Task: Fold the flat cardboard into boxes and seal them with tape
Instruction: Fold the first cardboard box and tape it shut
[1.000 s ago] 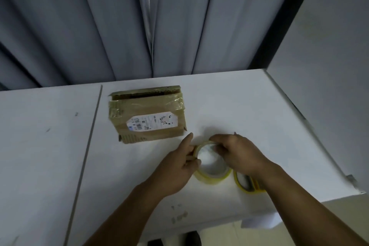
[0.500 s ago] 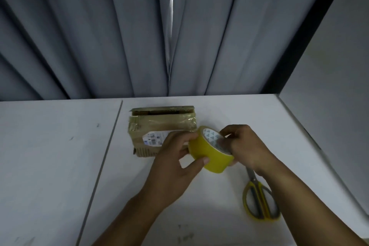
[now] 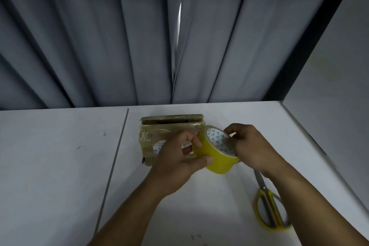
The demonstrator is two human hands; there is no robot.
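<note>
The tape roll is gripped above the counter by the left hand and right hand; the folded cardboard box lies behind, far flap seemingly unsealed; sealing is judged unfinished.

one tape roll, one box, one pair of scissors.
</note>
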